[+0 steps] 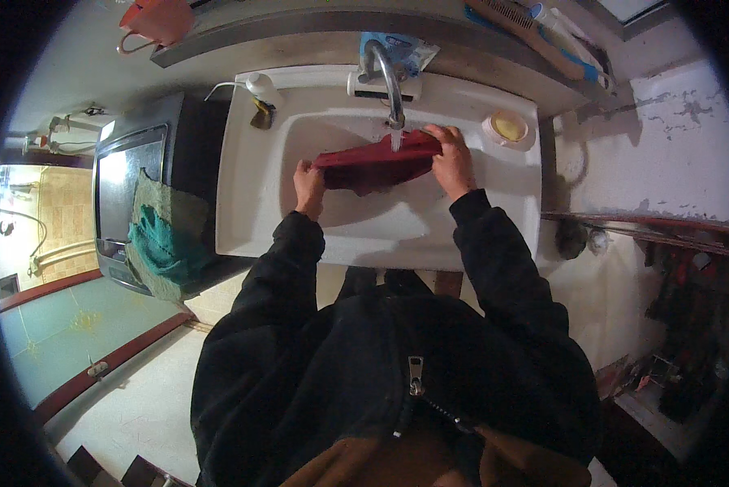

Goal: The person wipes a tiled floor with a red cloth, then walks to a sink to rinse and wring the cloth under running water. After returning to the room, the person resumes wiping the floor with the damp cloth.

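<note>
A dark red cloth is stretched between my two hands over the basin of a white sink. My left hand grips its left end, and my right hand grips its right end. Water runs from the curved metal faucet onto the cloth's upper edge, nearer my right hand. Both palms are partly hidden. A yellowish bar of soap lies in a round dish on the sink's right rim.
A white pump bottle and a small brush stand at the sink's back left corner. Behind the faucet is a blue packet. A shelf ledge runs along the back. Left is a dark washing machine with a teal cloth on it.
</note>
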Action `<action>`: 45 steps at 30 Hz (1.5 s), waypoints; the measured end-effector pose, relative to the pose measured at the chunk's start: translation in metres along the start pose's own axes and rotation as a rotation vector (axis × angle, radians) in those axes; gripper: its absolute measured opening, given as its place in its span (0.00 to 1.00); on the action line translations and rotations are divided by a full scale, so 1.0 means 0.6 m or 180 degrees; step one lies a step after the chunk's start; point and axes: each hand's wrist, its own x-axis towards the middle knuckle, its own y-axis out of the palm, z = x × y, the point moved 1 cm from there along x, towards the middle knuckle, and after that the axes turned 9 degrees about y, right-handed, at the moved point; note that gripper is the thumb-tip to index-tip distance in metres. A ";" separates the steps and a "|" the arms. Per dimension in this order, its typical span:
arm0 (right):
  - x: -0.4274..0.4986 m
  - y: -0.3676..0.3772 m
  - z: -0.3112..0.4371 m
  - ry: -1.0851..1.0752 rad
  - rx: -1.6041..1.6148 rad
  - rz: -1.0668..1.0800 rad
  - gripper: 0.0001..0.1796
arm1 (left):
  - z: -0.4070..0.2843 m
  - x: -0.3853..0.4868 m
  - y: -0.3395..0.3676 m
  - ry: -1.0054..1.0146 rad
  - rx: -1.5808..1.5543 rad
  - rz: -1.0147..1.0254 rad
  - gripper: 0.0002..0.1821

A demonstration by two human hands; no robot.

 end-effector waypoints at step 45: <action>-0.064 0.028 -0.039 0.3306 0.5005 0.2736 0.32 | -0.079 -0.137 0.222 0.1370 0.1239 0.2361 0.16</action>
